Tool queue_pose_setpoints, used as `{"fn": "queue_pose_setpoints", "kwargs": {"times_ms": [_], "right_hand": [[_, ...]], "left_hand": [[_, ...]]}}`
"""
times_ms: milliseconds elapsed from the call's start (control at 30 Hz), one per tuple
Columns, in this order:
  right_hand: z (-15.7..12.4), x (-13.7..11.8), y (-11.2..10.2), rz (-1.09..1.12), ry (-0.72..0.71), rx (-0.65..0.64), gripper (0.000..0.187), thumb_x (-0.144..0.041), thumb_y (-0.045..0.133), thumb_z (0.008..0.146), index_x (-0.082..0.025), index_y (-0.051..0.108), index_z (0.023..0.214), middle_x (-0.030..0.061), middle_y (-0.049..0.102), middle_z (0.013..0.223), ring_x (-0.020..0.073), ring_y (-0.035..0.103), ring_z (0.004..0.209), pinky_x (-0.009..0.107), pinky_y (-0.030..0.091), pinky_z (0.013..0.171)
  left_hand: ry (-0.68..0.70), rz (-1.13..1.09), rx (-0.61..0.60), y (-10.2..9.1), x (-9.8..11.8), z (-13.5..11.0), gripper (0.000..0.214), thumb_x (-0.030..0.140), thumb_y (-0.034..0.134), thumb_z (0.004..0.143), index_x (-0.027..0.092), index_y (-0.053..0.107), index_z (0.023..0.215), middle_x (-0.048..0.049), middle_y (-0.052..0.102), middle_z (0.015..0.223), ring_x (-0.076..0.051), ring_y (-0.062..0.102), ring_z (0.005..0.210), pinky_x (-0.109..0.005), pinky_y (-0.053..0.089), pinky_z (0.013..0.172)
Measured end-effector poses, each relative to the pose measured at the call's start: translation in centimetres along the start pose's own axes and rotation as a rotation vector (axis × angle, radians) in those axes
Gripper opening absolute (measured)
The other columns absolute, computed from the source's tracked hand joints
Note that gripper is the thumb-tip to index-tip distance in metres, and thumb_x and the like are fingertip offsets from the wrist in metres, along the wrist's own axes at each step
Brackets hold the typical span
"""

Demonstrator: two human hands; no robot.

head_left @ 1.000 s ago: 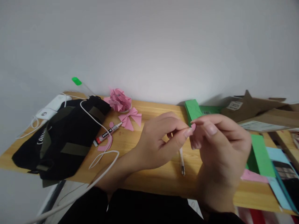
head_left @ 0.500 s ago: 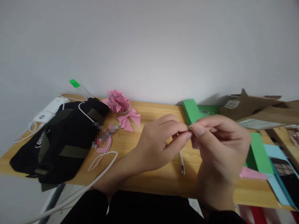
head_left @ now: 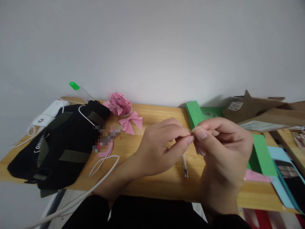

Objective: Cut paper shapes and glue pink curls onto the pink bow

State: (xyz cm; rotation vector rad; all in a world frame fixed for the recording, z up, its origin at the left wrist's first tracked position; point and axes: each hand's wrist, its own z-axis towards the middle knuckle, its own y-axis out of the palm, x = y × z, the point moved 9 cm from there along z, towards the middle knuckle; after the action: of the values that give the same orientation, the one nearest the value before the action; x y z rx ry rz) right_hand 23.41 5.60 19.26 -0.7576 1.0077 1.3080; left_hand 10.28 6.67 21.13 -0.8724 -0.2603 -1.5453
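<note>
My left hand [head_left: 164,148] and my right hand [head_left: 221,149] meet fingertip to fingertip above the middle of the wooden table [head_left: 157,187]. Each pinches with thumb and forefinger, and whatever lies between the tips is too small and covered to make out. Below them a white pen [head_left: 185,167] lies on the tabletop, its upper part hidden by my left hand. Beyond my left hand are a folded pink paper bow [head_left: 131,122] and a bunch of folded pink paper [head_left: 119,104].
To the left lie a black bag [head_left: 64,149], a white power strip [head_left: 50,113] and a looping white cable [head_left: 105,178]. Green boxes [head_left: 194,113], crumpled brown cardboard [head_left: 257,108], light blue paper [head_left: 283,190] and a dark palette-like case [head_left: 290,175] crowd the right side.
Both hands stay pinched together at nearly the same spot. A speck of green seen at the right fingertips no longer shows. The whole view has shifted slightly.
</note>
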Motion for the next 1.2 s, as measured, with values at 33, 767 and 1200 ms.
{"fn": "queue_pose_setpoints", "kwargs": {"times_ms": [33, 767, 1200], "right_hand": [[0.0, -0.1, -0.1, -0.006, -0.007, 0.004, 0.011, -0.014, 0.073, 0.088, -0.021, 0.074, 0.080, -0.0074, 0.057, 0.053, 0.0049, 0.043, 0.043, 0.019, 0.032, 0.041], [-0.3, -0.9, 0.4, -0.043, -0.098, 0.026, 0.011, -0.011, 0.075, 0.087, -0.022, 0.077, 0.087, -0.0079, 0.061, 0.052, 0.0043, 0.049, 0.041, 0.019, 0.037, 0.041], [0.0, -0.3, -0.1, -0.015, -0.021, 0.081, 0.011, -0.016, 0.075, 0.088, -0.020, 0.075, 0.078, -0.0091, 0.056, 0.047, 0.0038, 0.047, 0.038, 0.018, 0.039, 0.040]], "left_hand": [[0.000, 0.001, 0.002, 0.0, 0.0, 0.0, 0.014, 0.011, 0.062, 0.090, 0.015, 0.062, 0.076, 0.0017, 0.063, 0.069, -0.008, 0.057, 0.066, -0.021, 0.048, 0.064], [-0.024, -0.113, 0.122, -1.3, 0.1, 0.1, 0.016, 0.008, 0.062, 0.088, 0.018, 0.063, 0.076, 0.0032, 0.063, 0.065, -0.009, 0.057, 0.063, -0.023, 0.048, 0.061], [-0.165, -0.068, -0.100, 0.4, -0.8, 0.3, 0.022, 0.009, 0.061, 0.087, 0.016, 0.056, 0.066, 0.0039, 0.058, 0.062, -0.008, 0.053, 0.059, -0.022, 0.041, 0.058]]}}
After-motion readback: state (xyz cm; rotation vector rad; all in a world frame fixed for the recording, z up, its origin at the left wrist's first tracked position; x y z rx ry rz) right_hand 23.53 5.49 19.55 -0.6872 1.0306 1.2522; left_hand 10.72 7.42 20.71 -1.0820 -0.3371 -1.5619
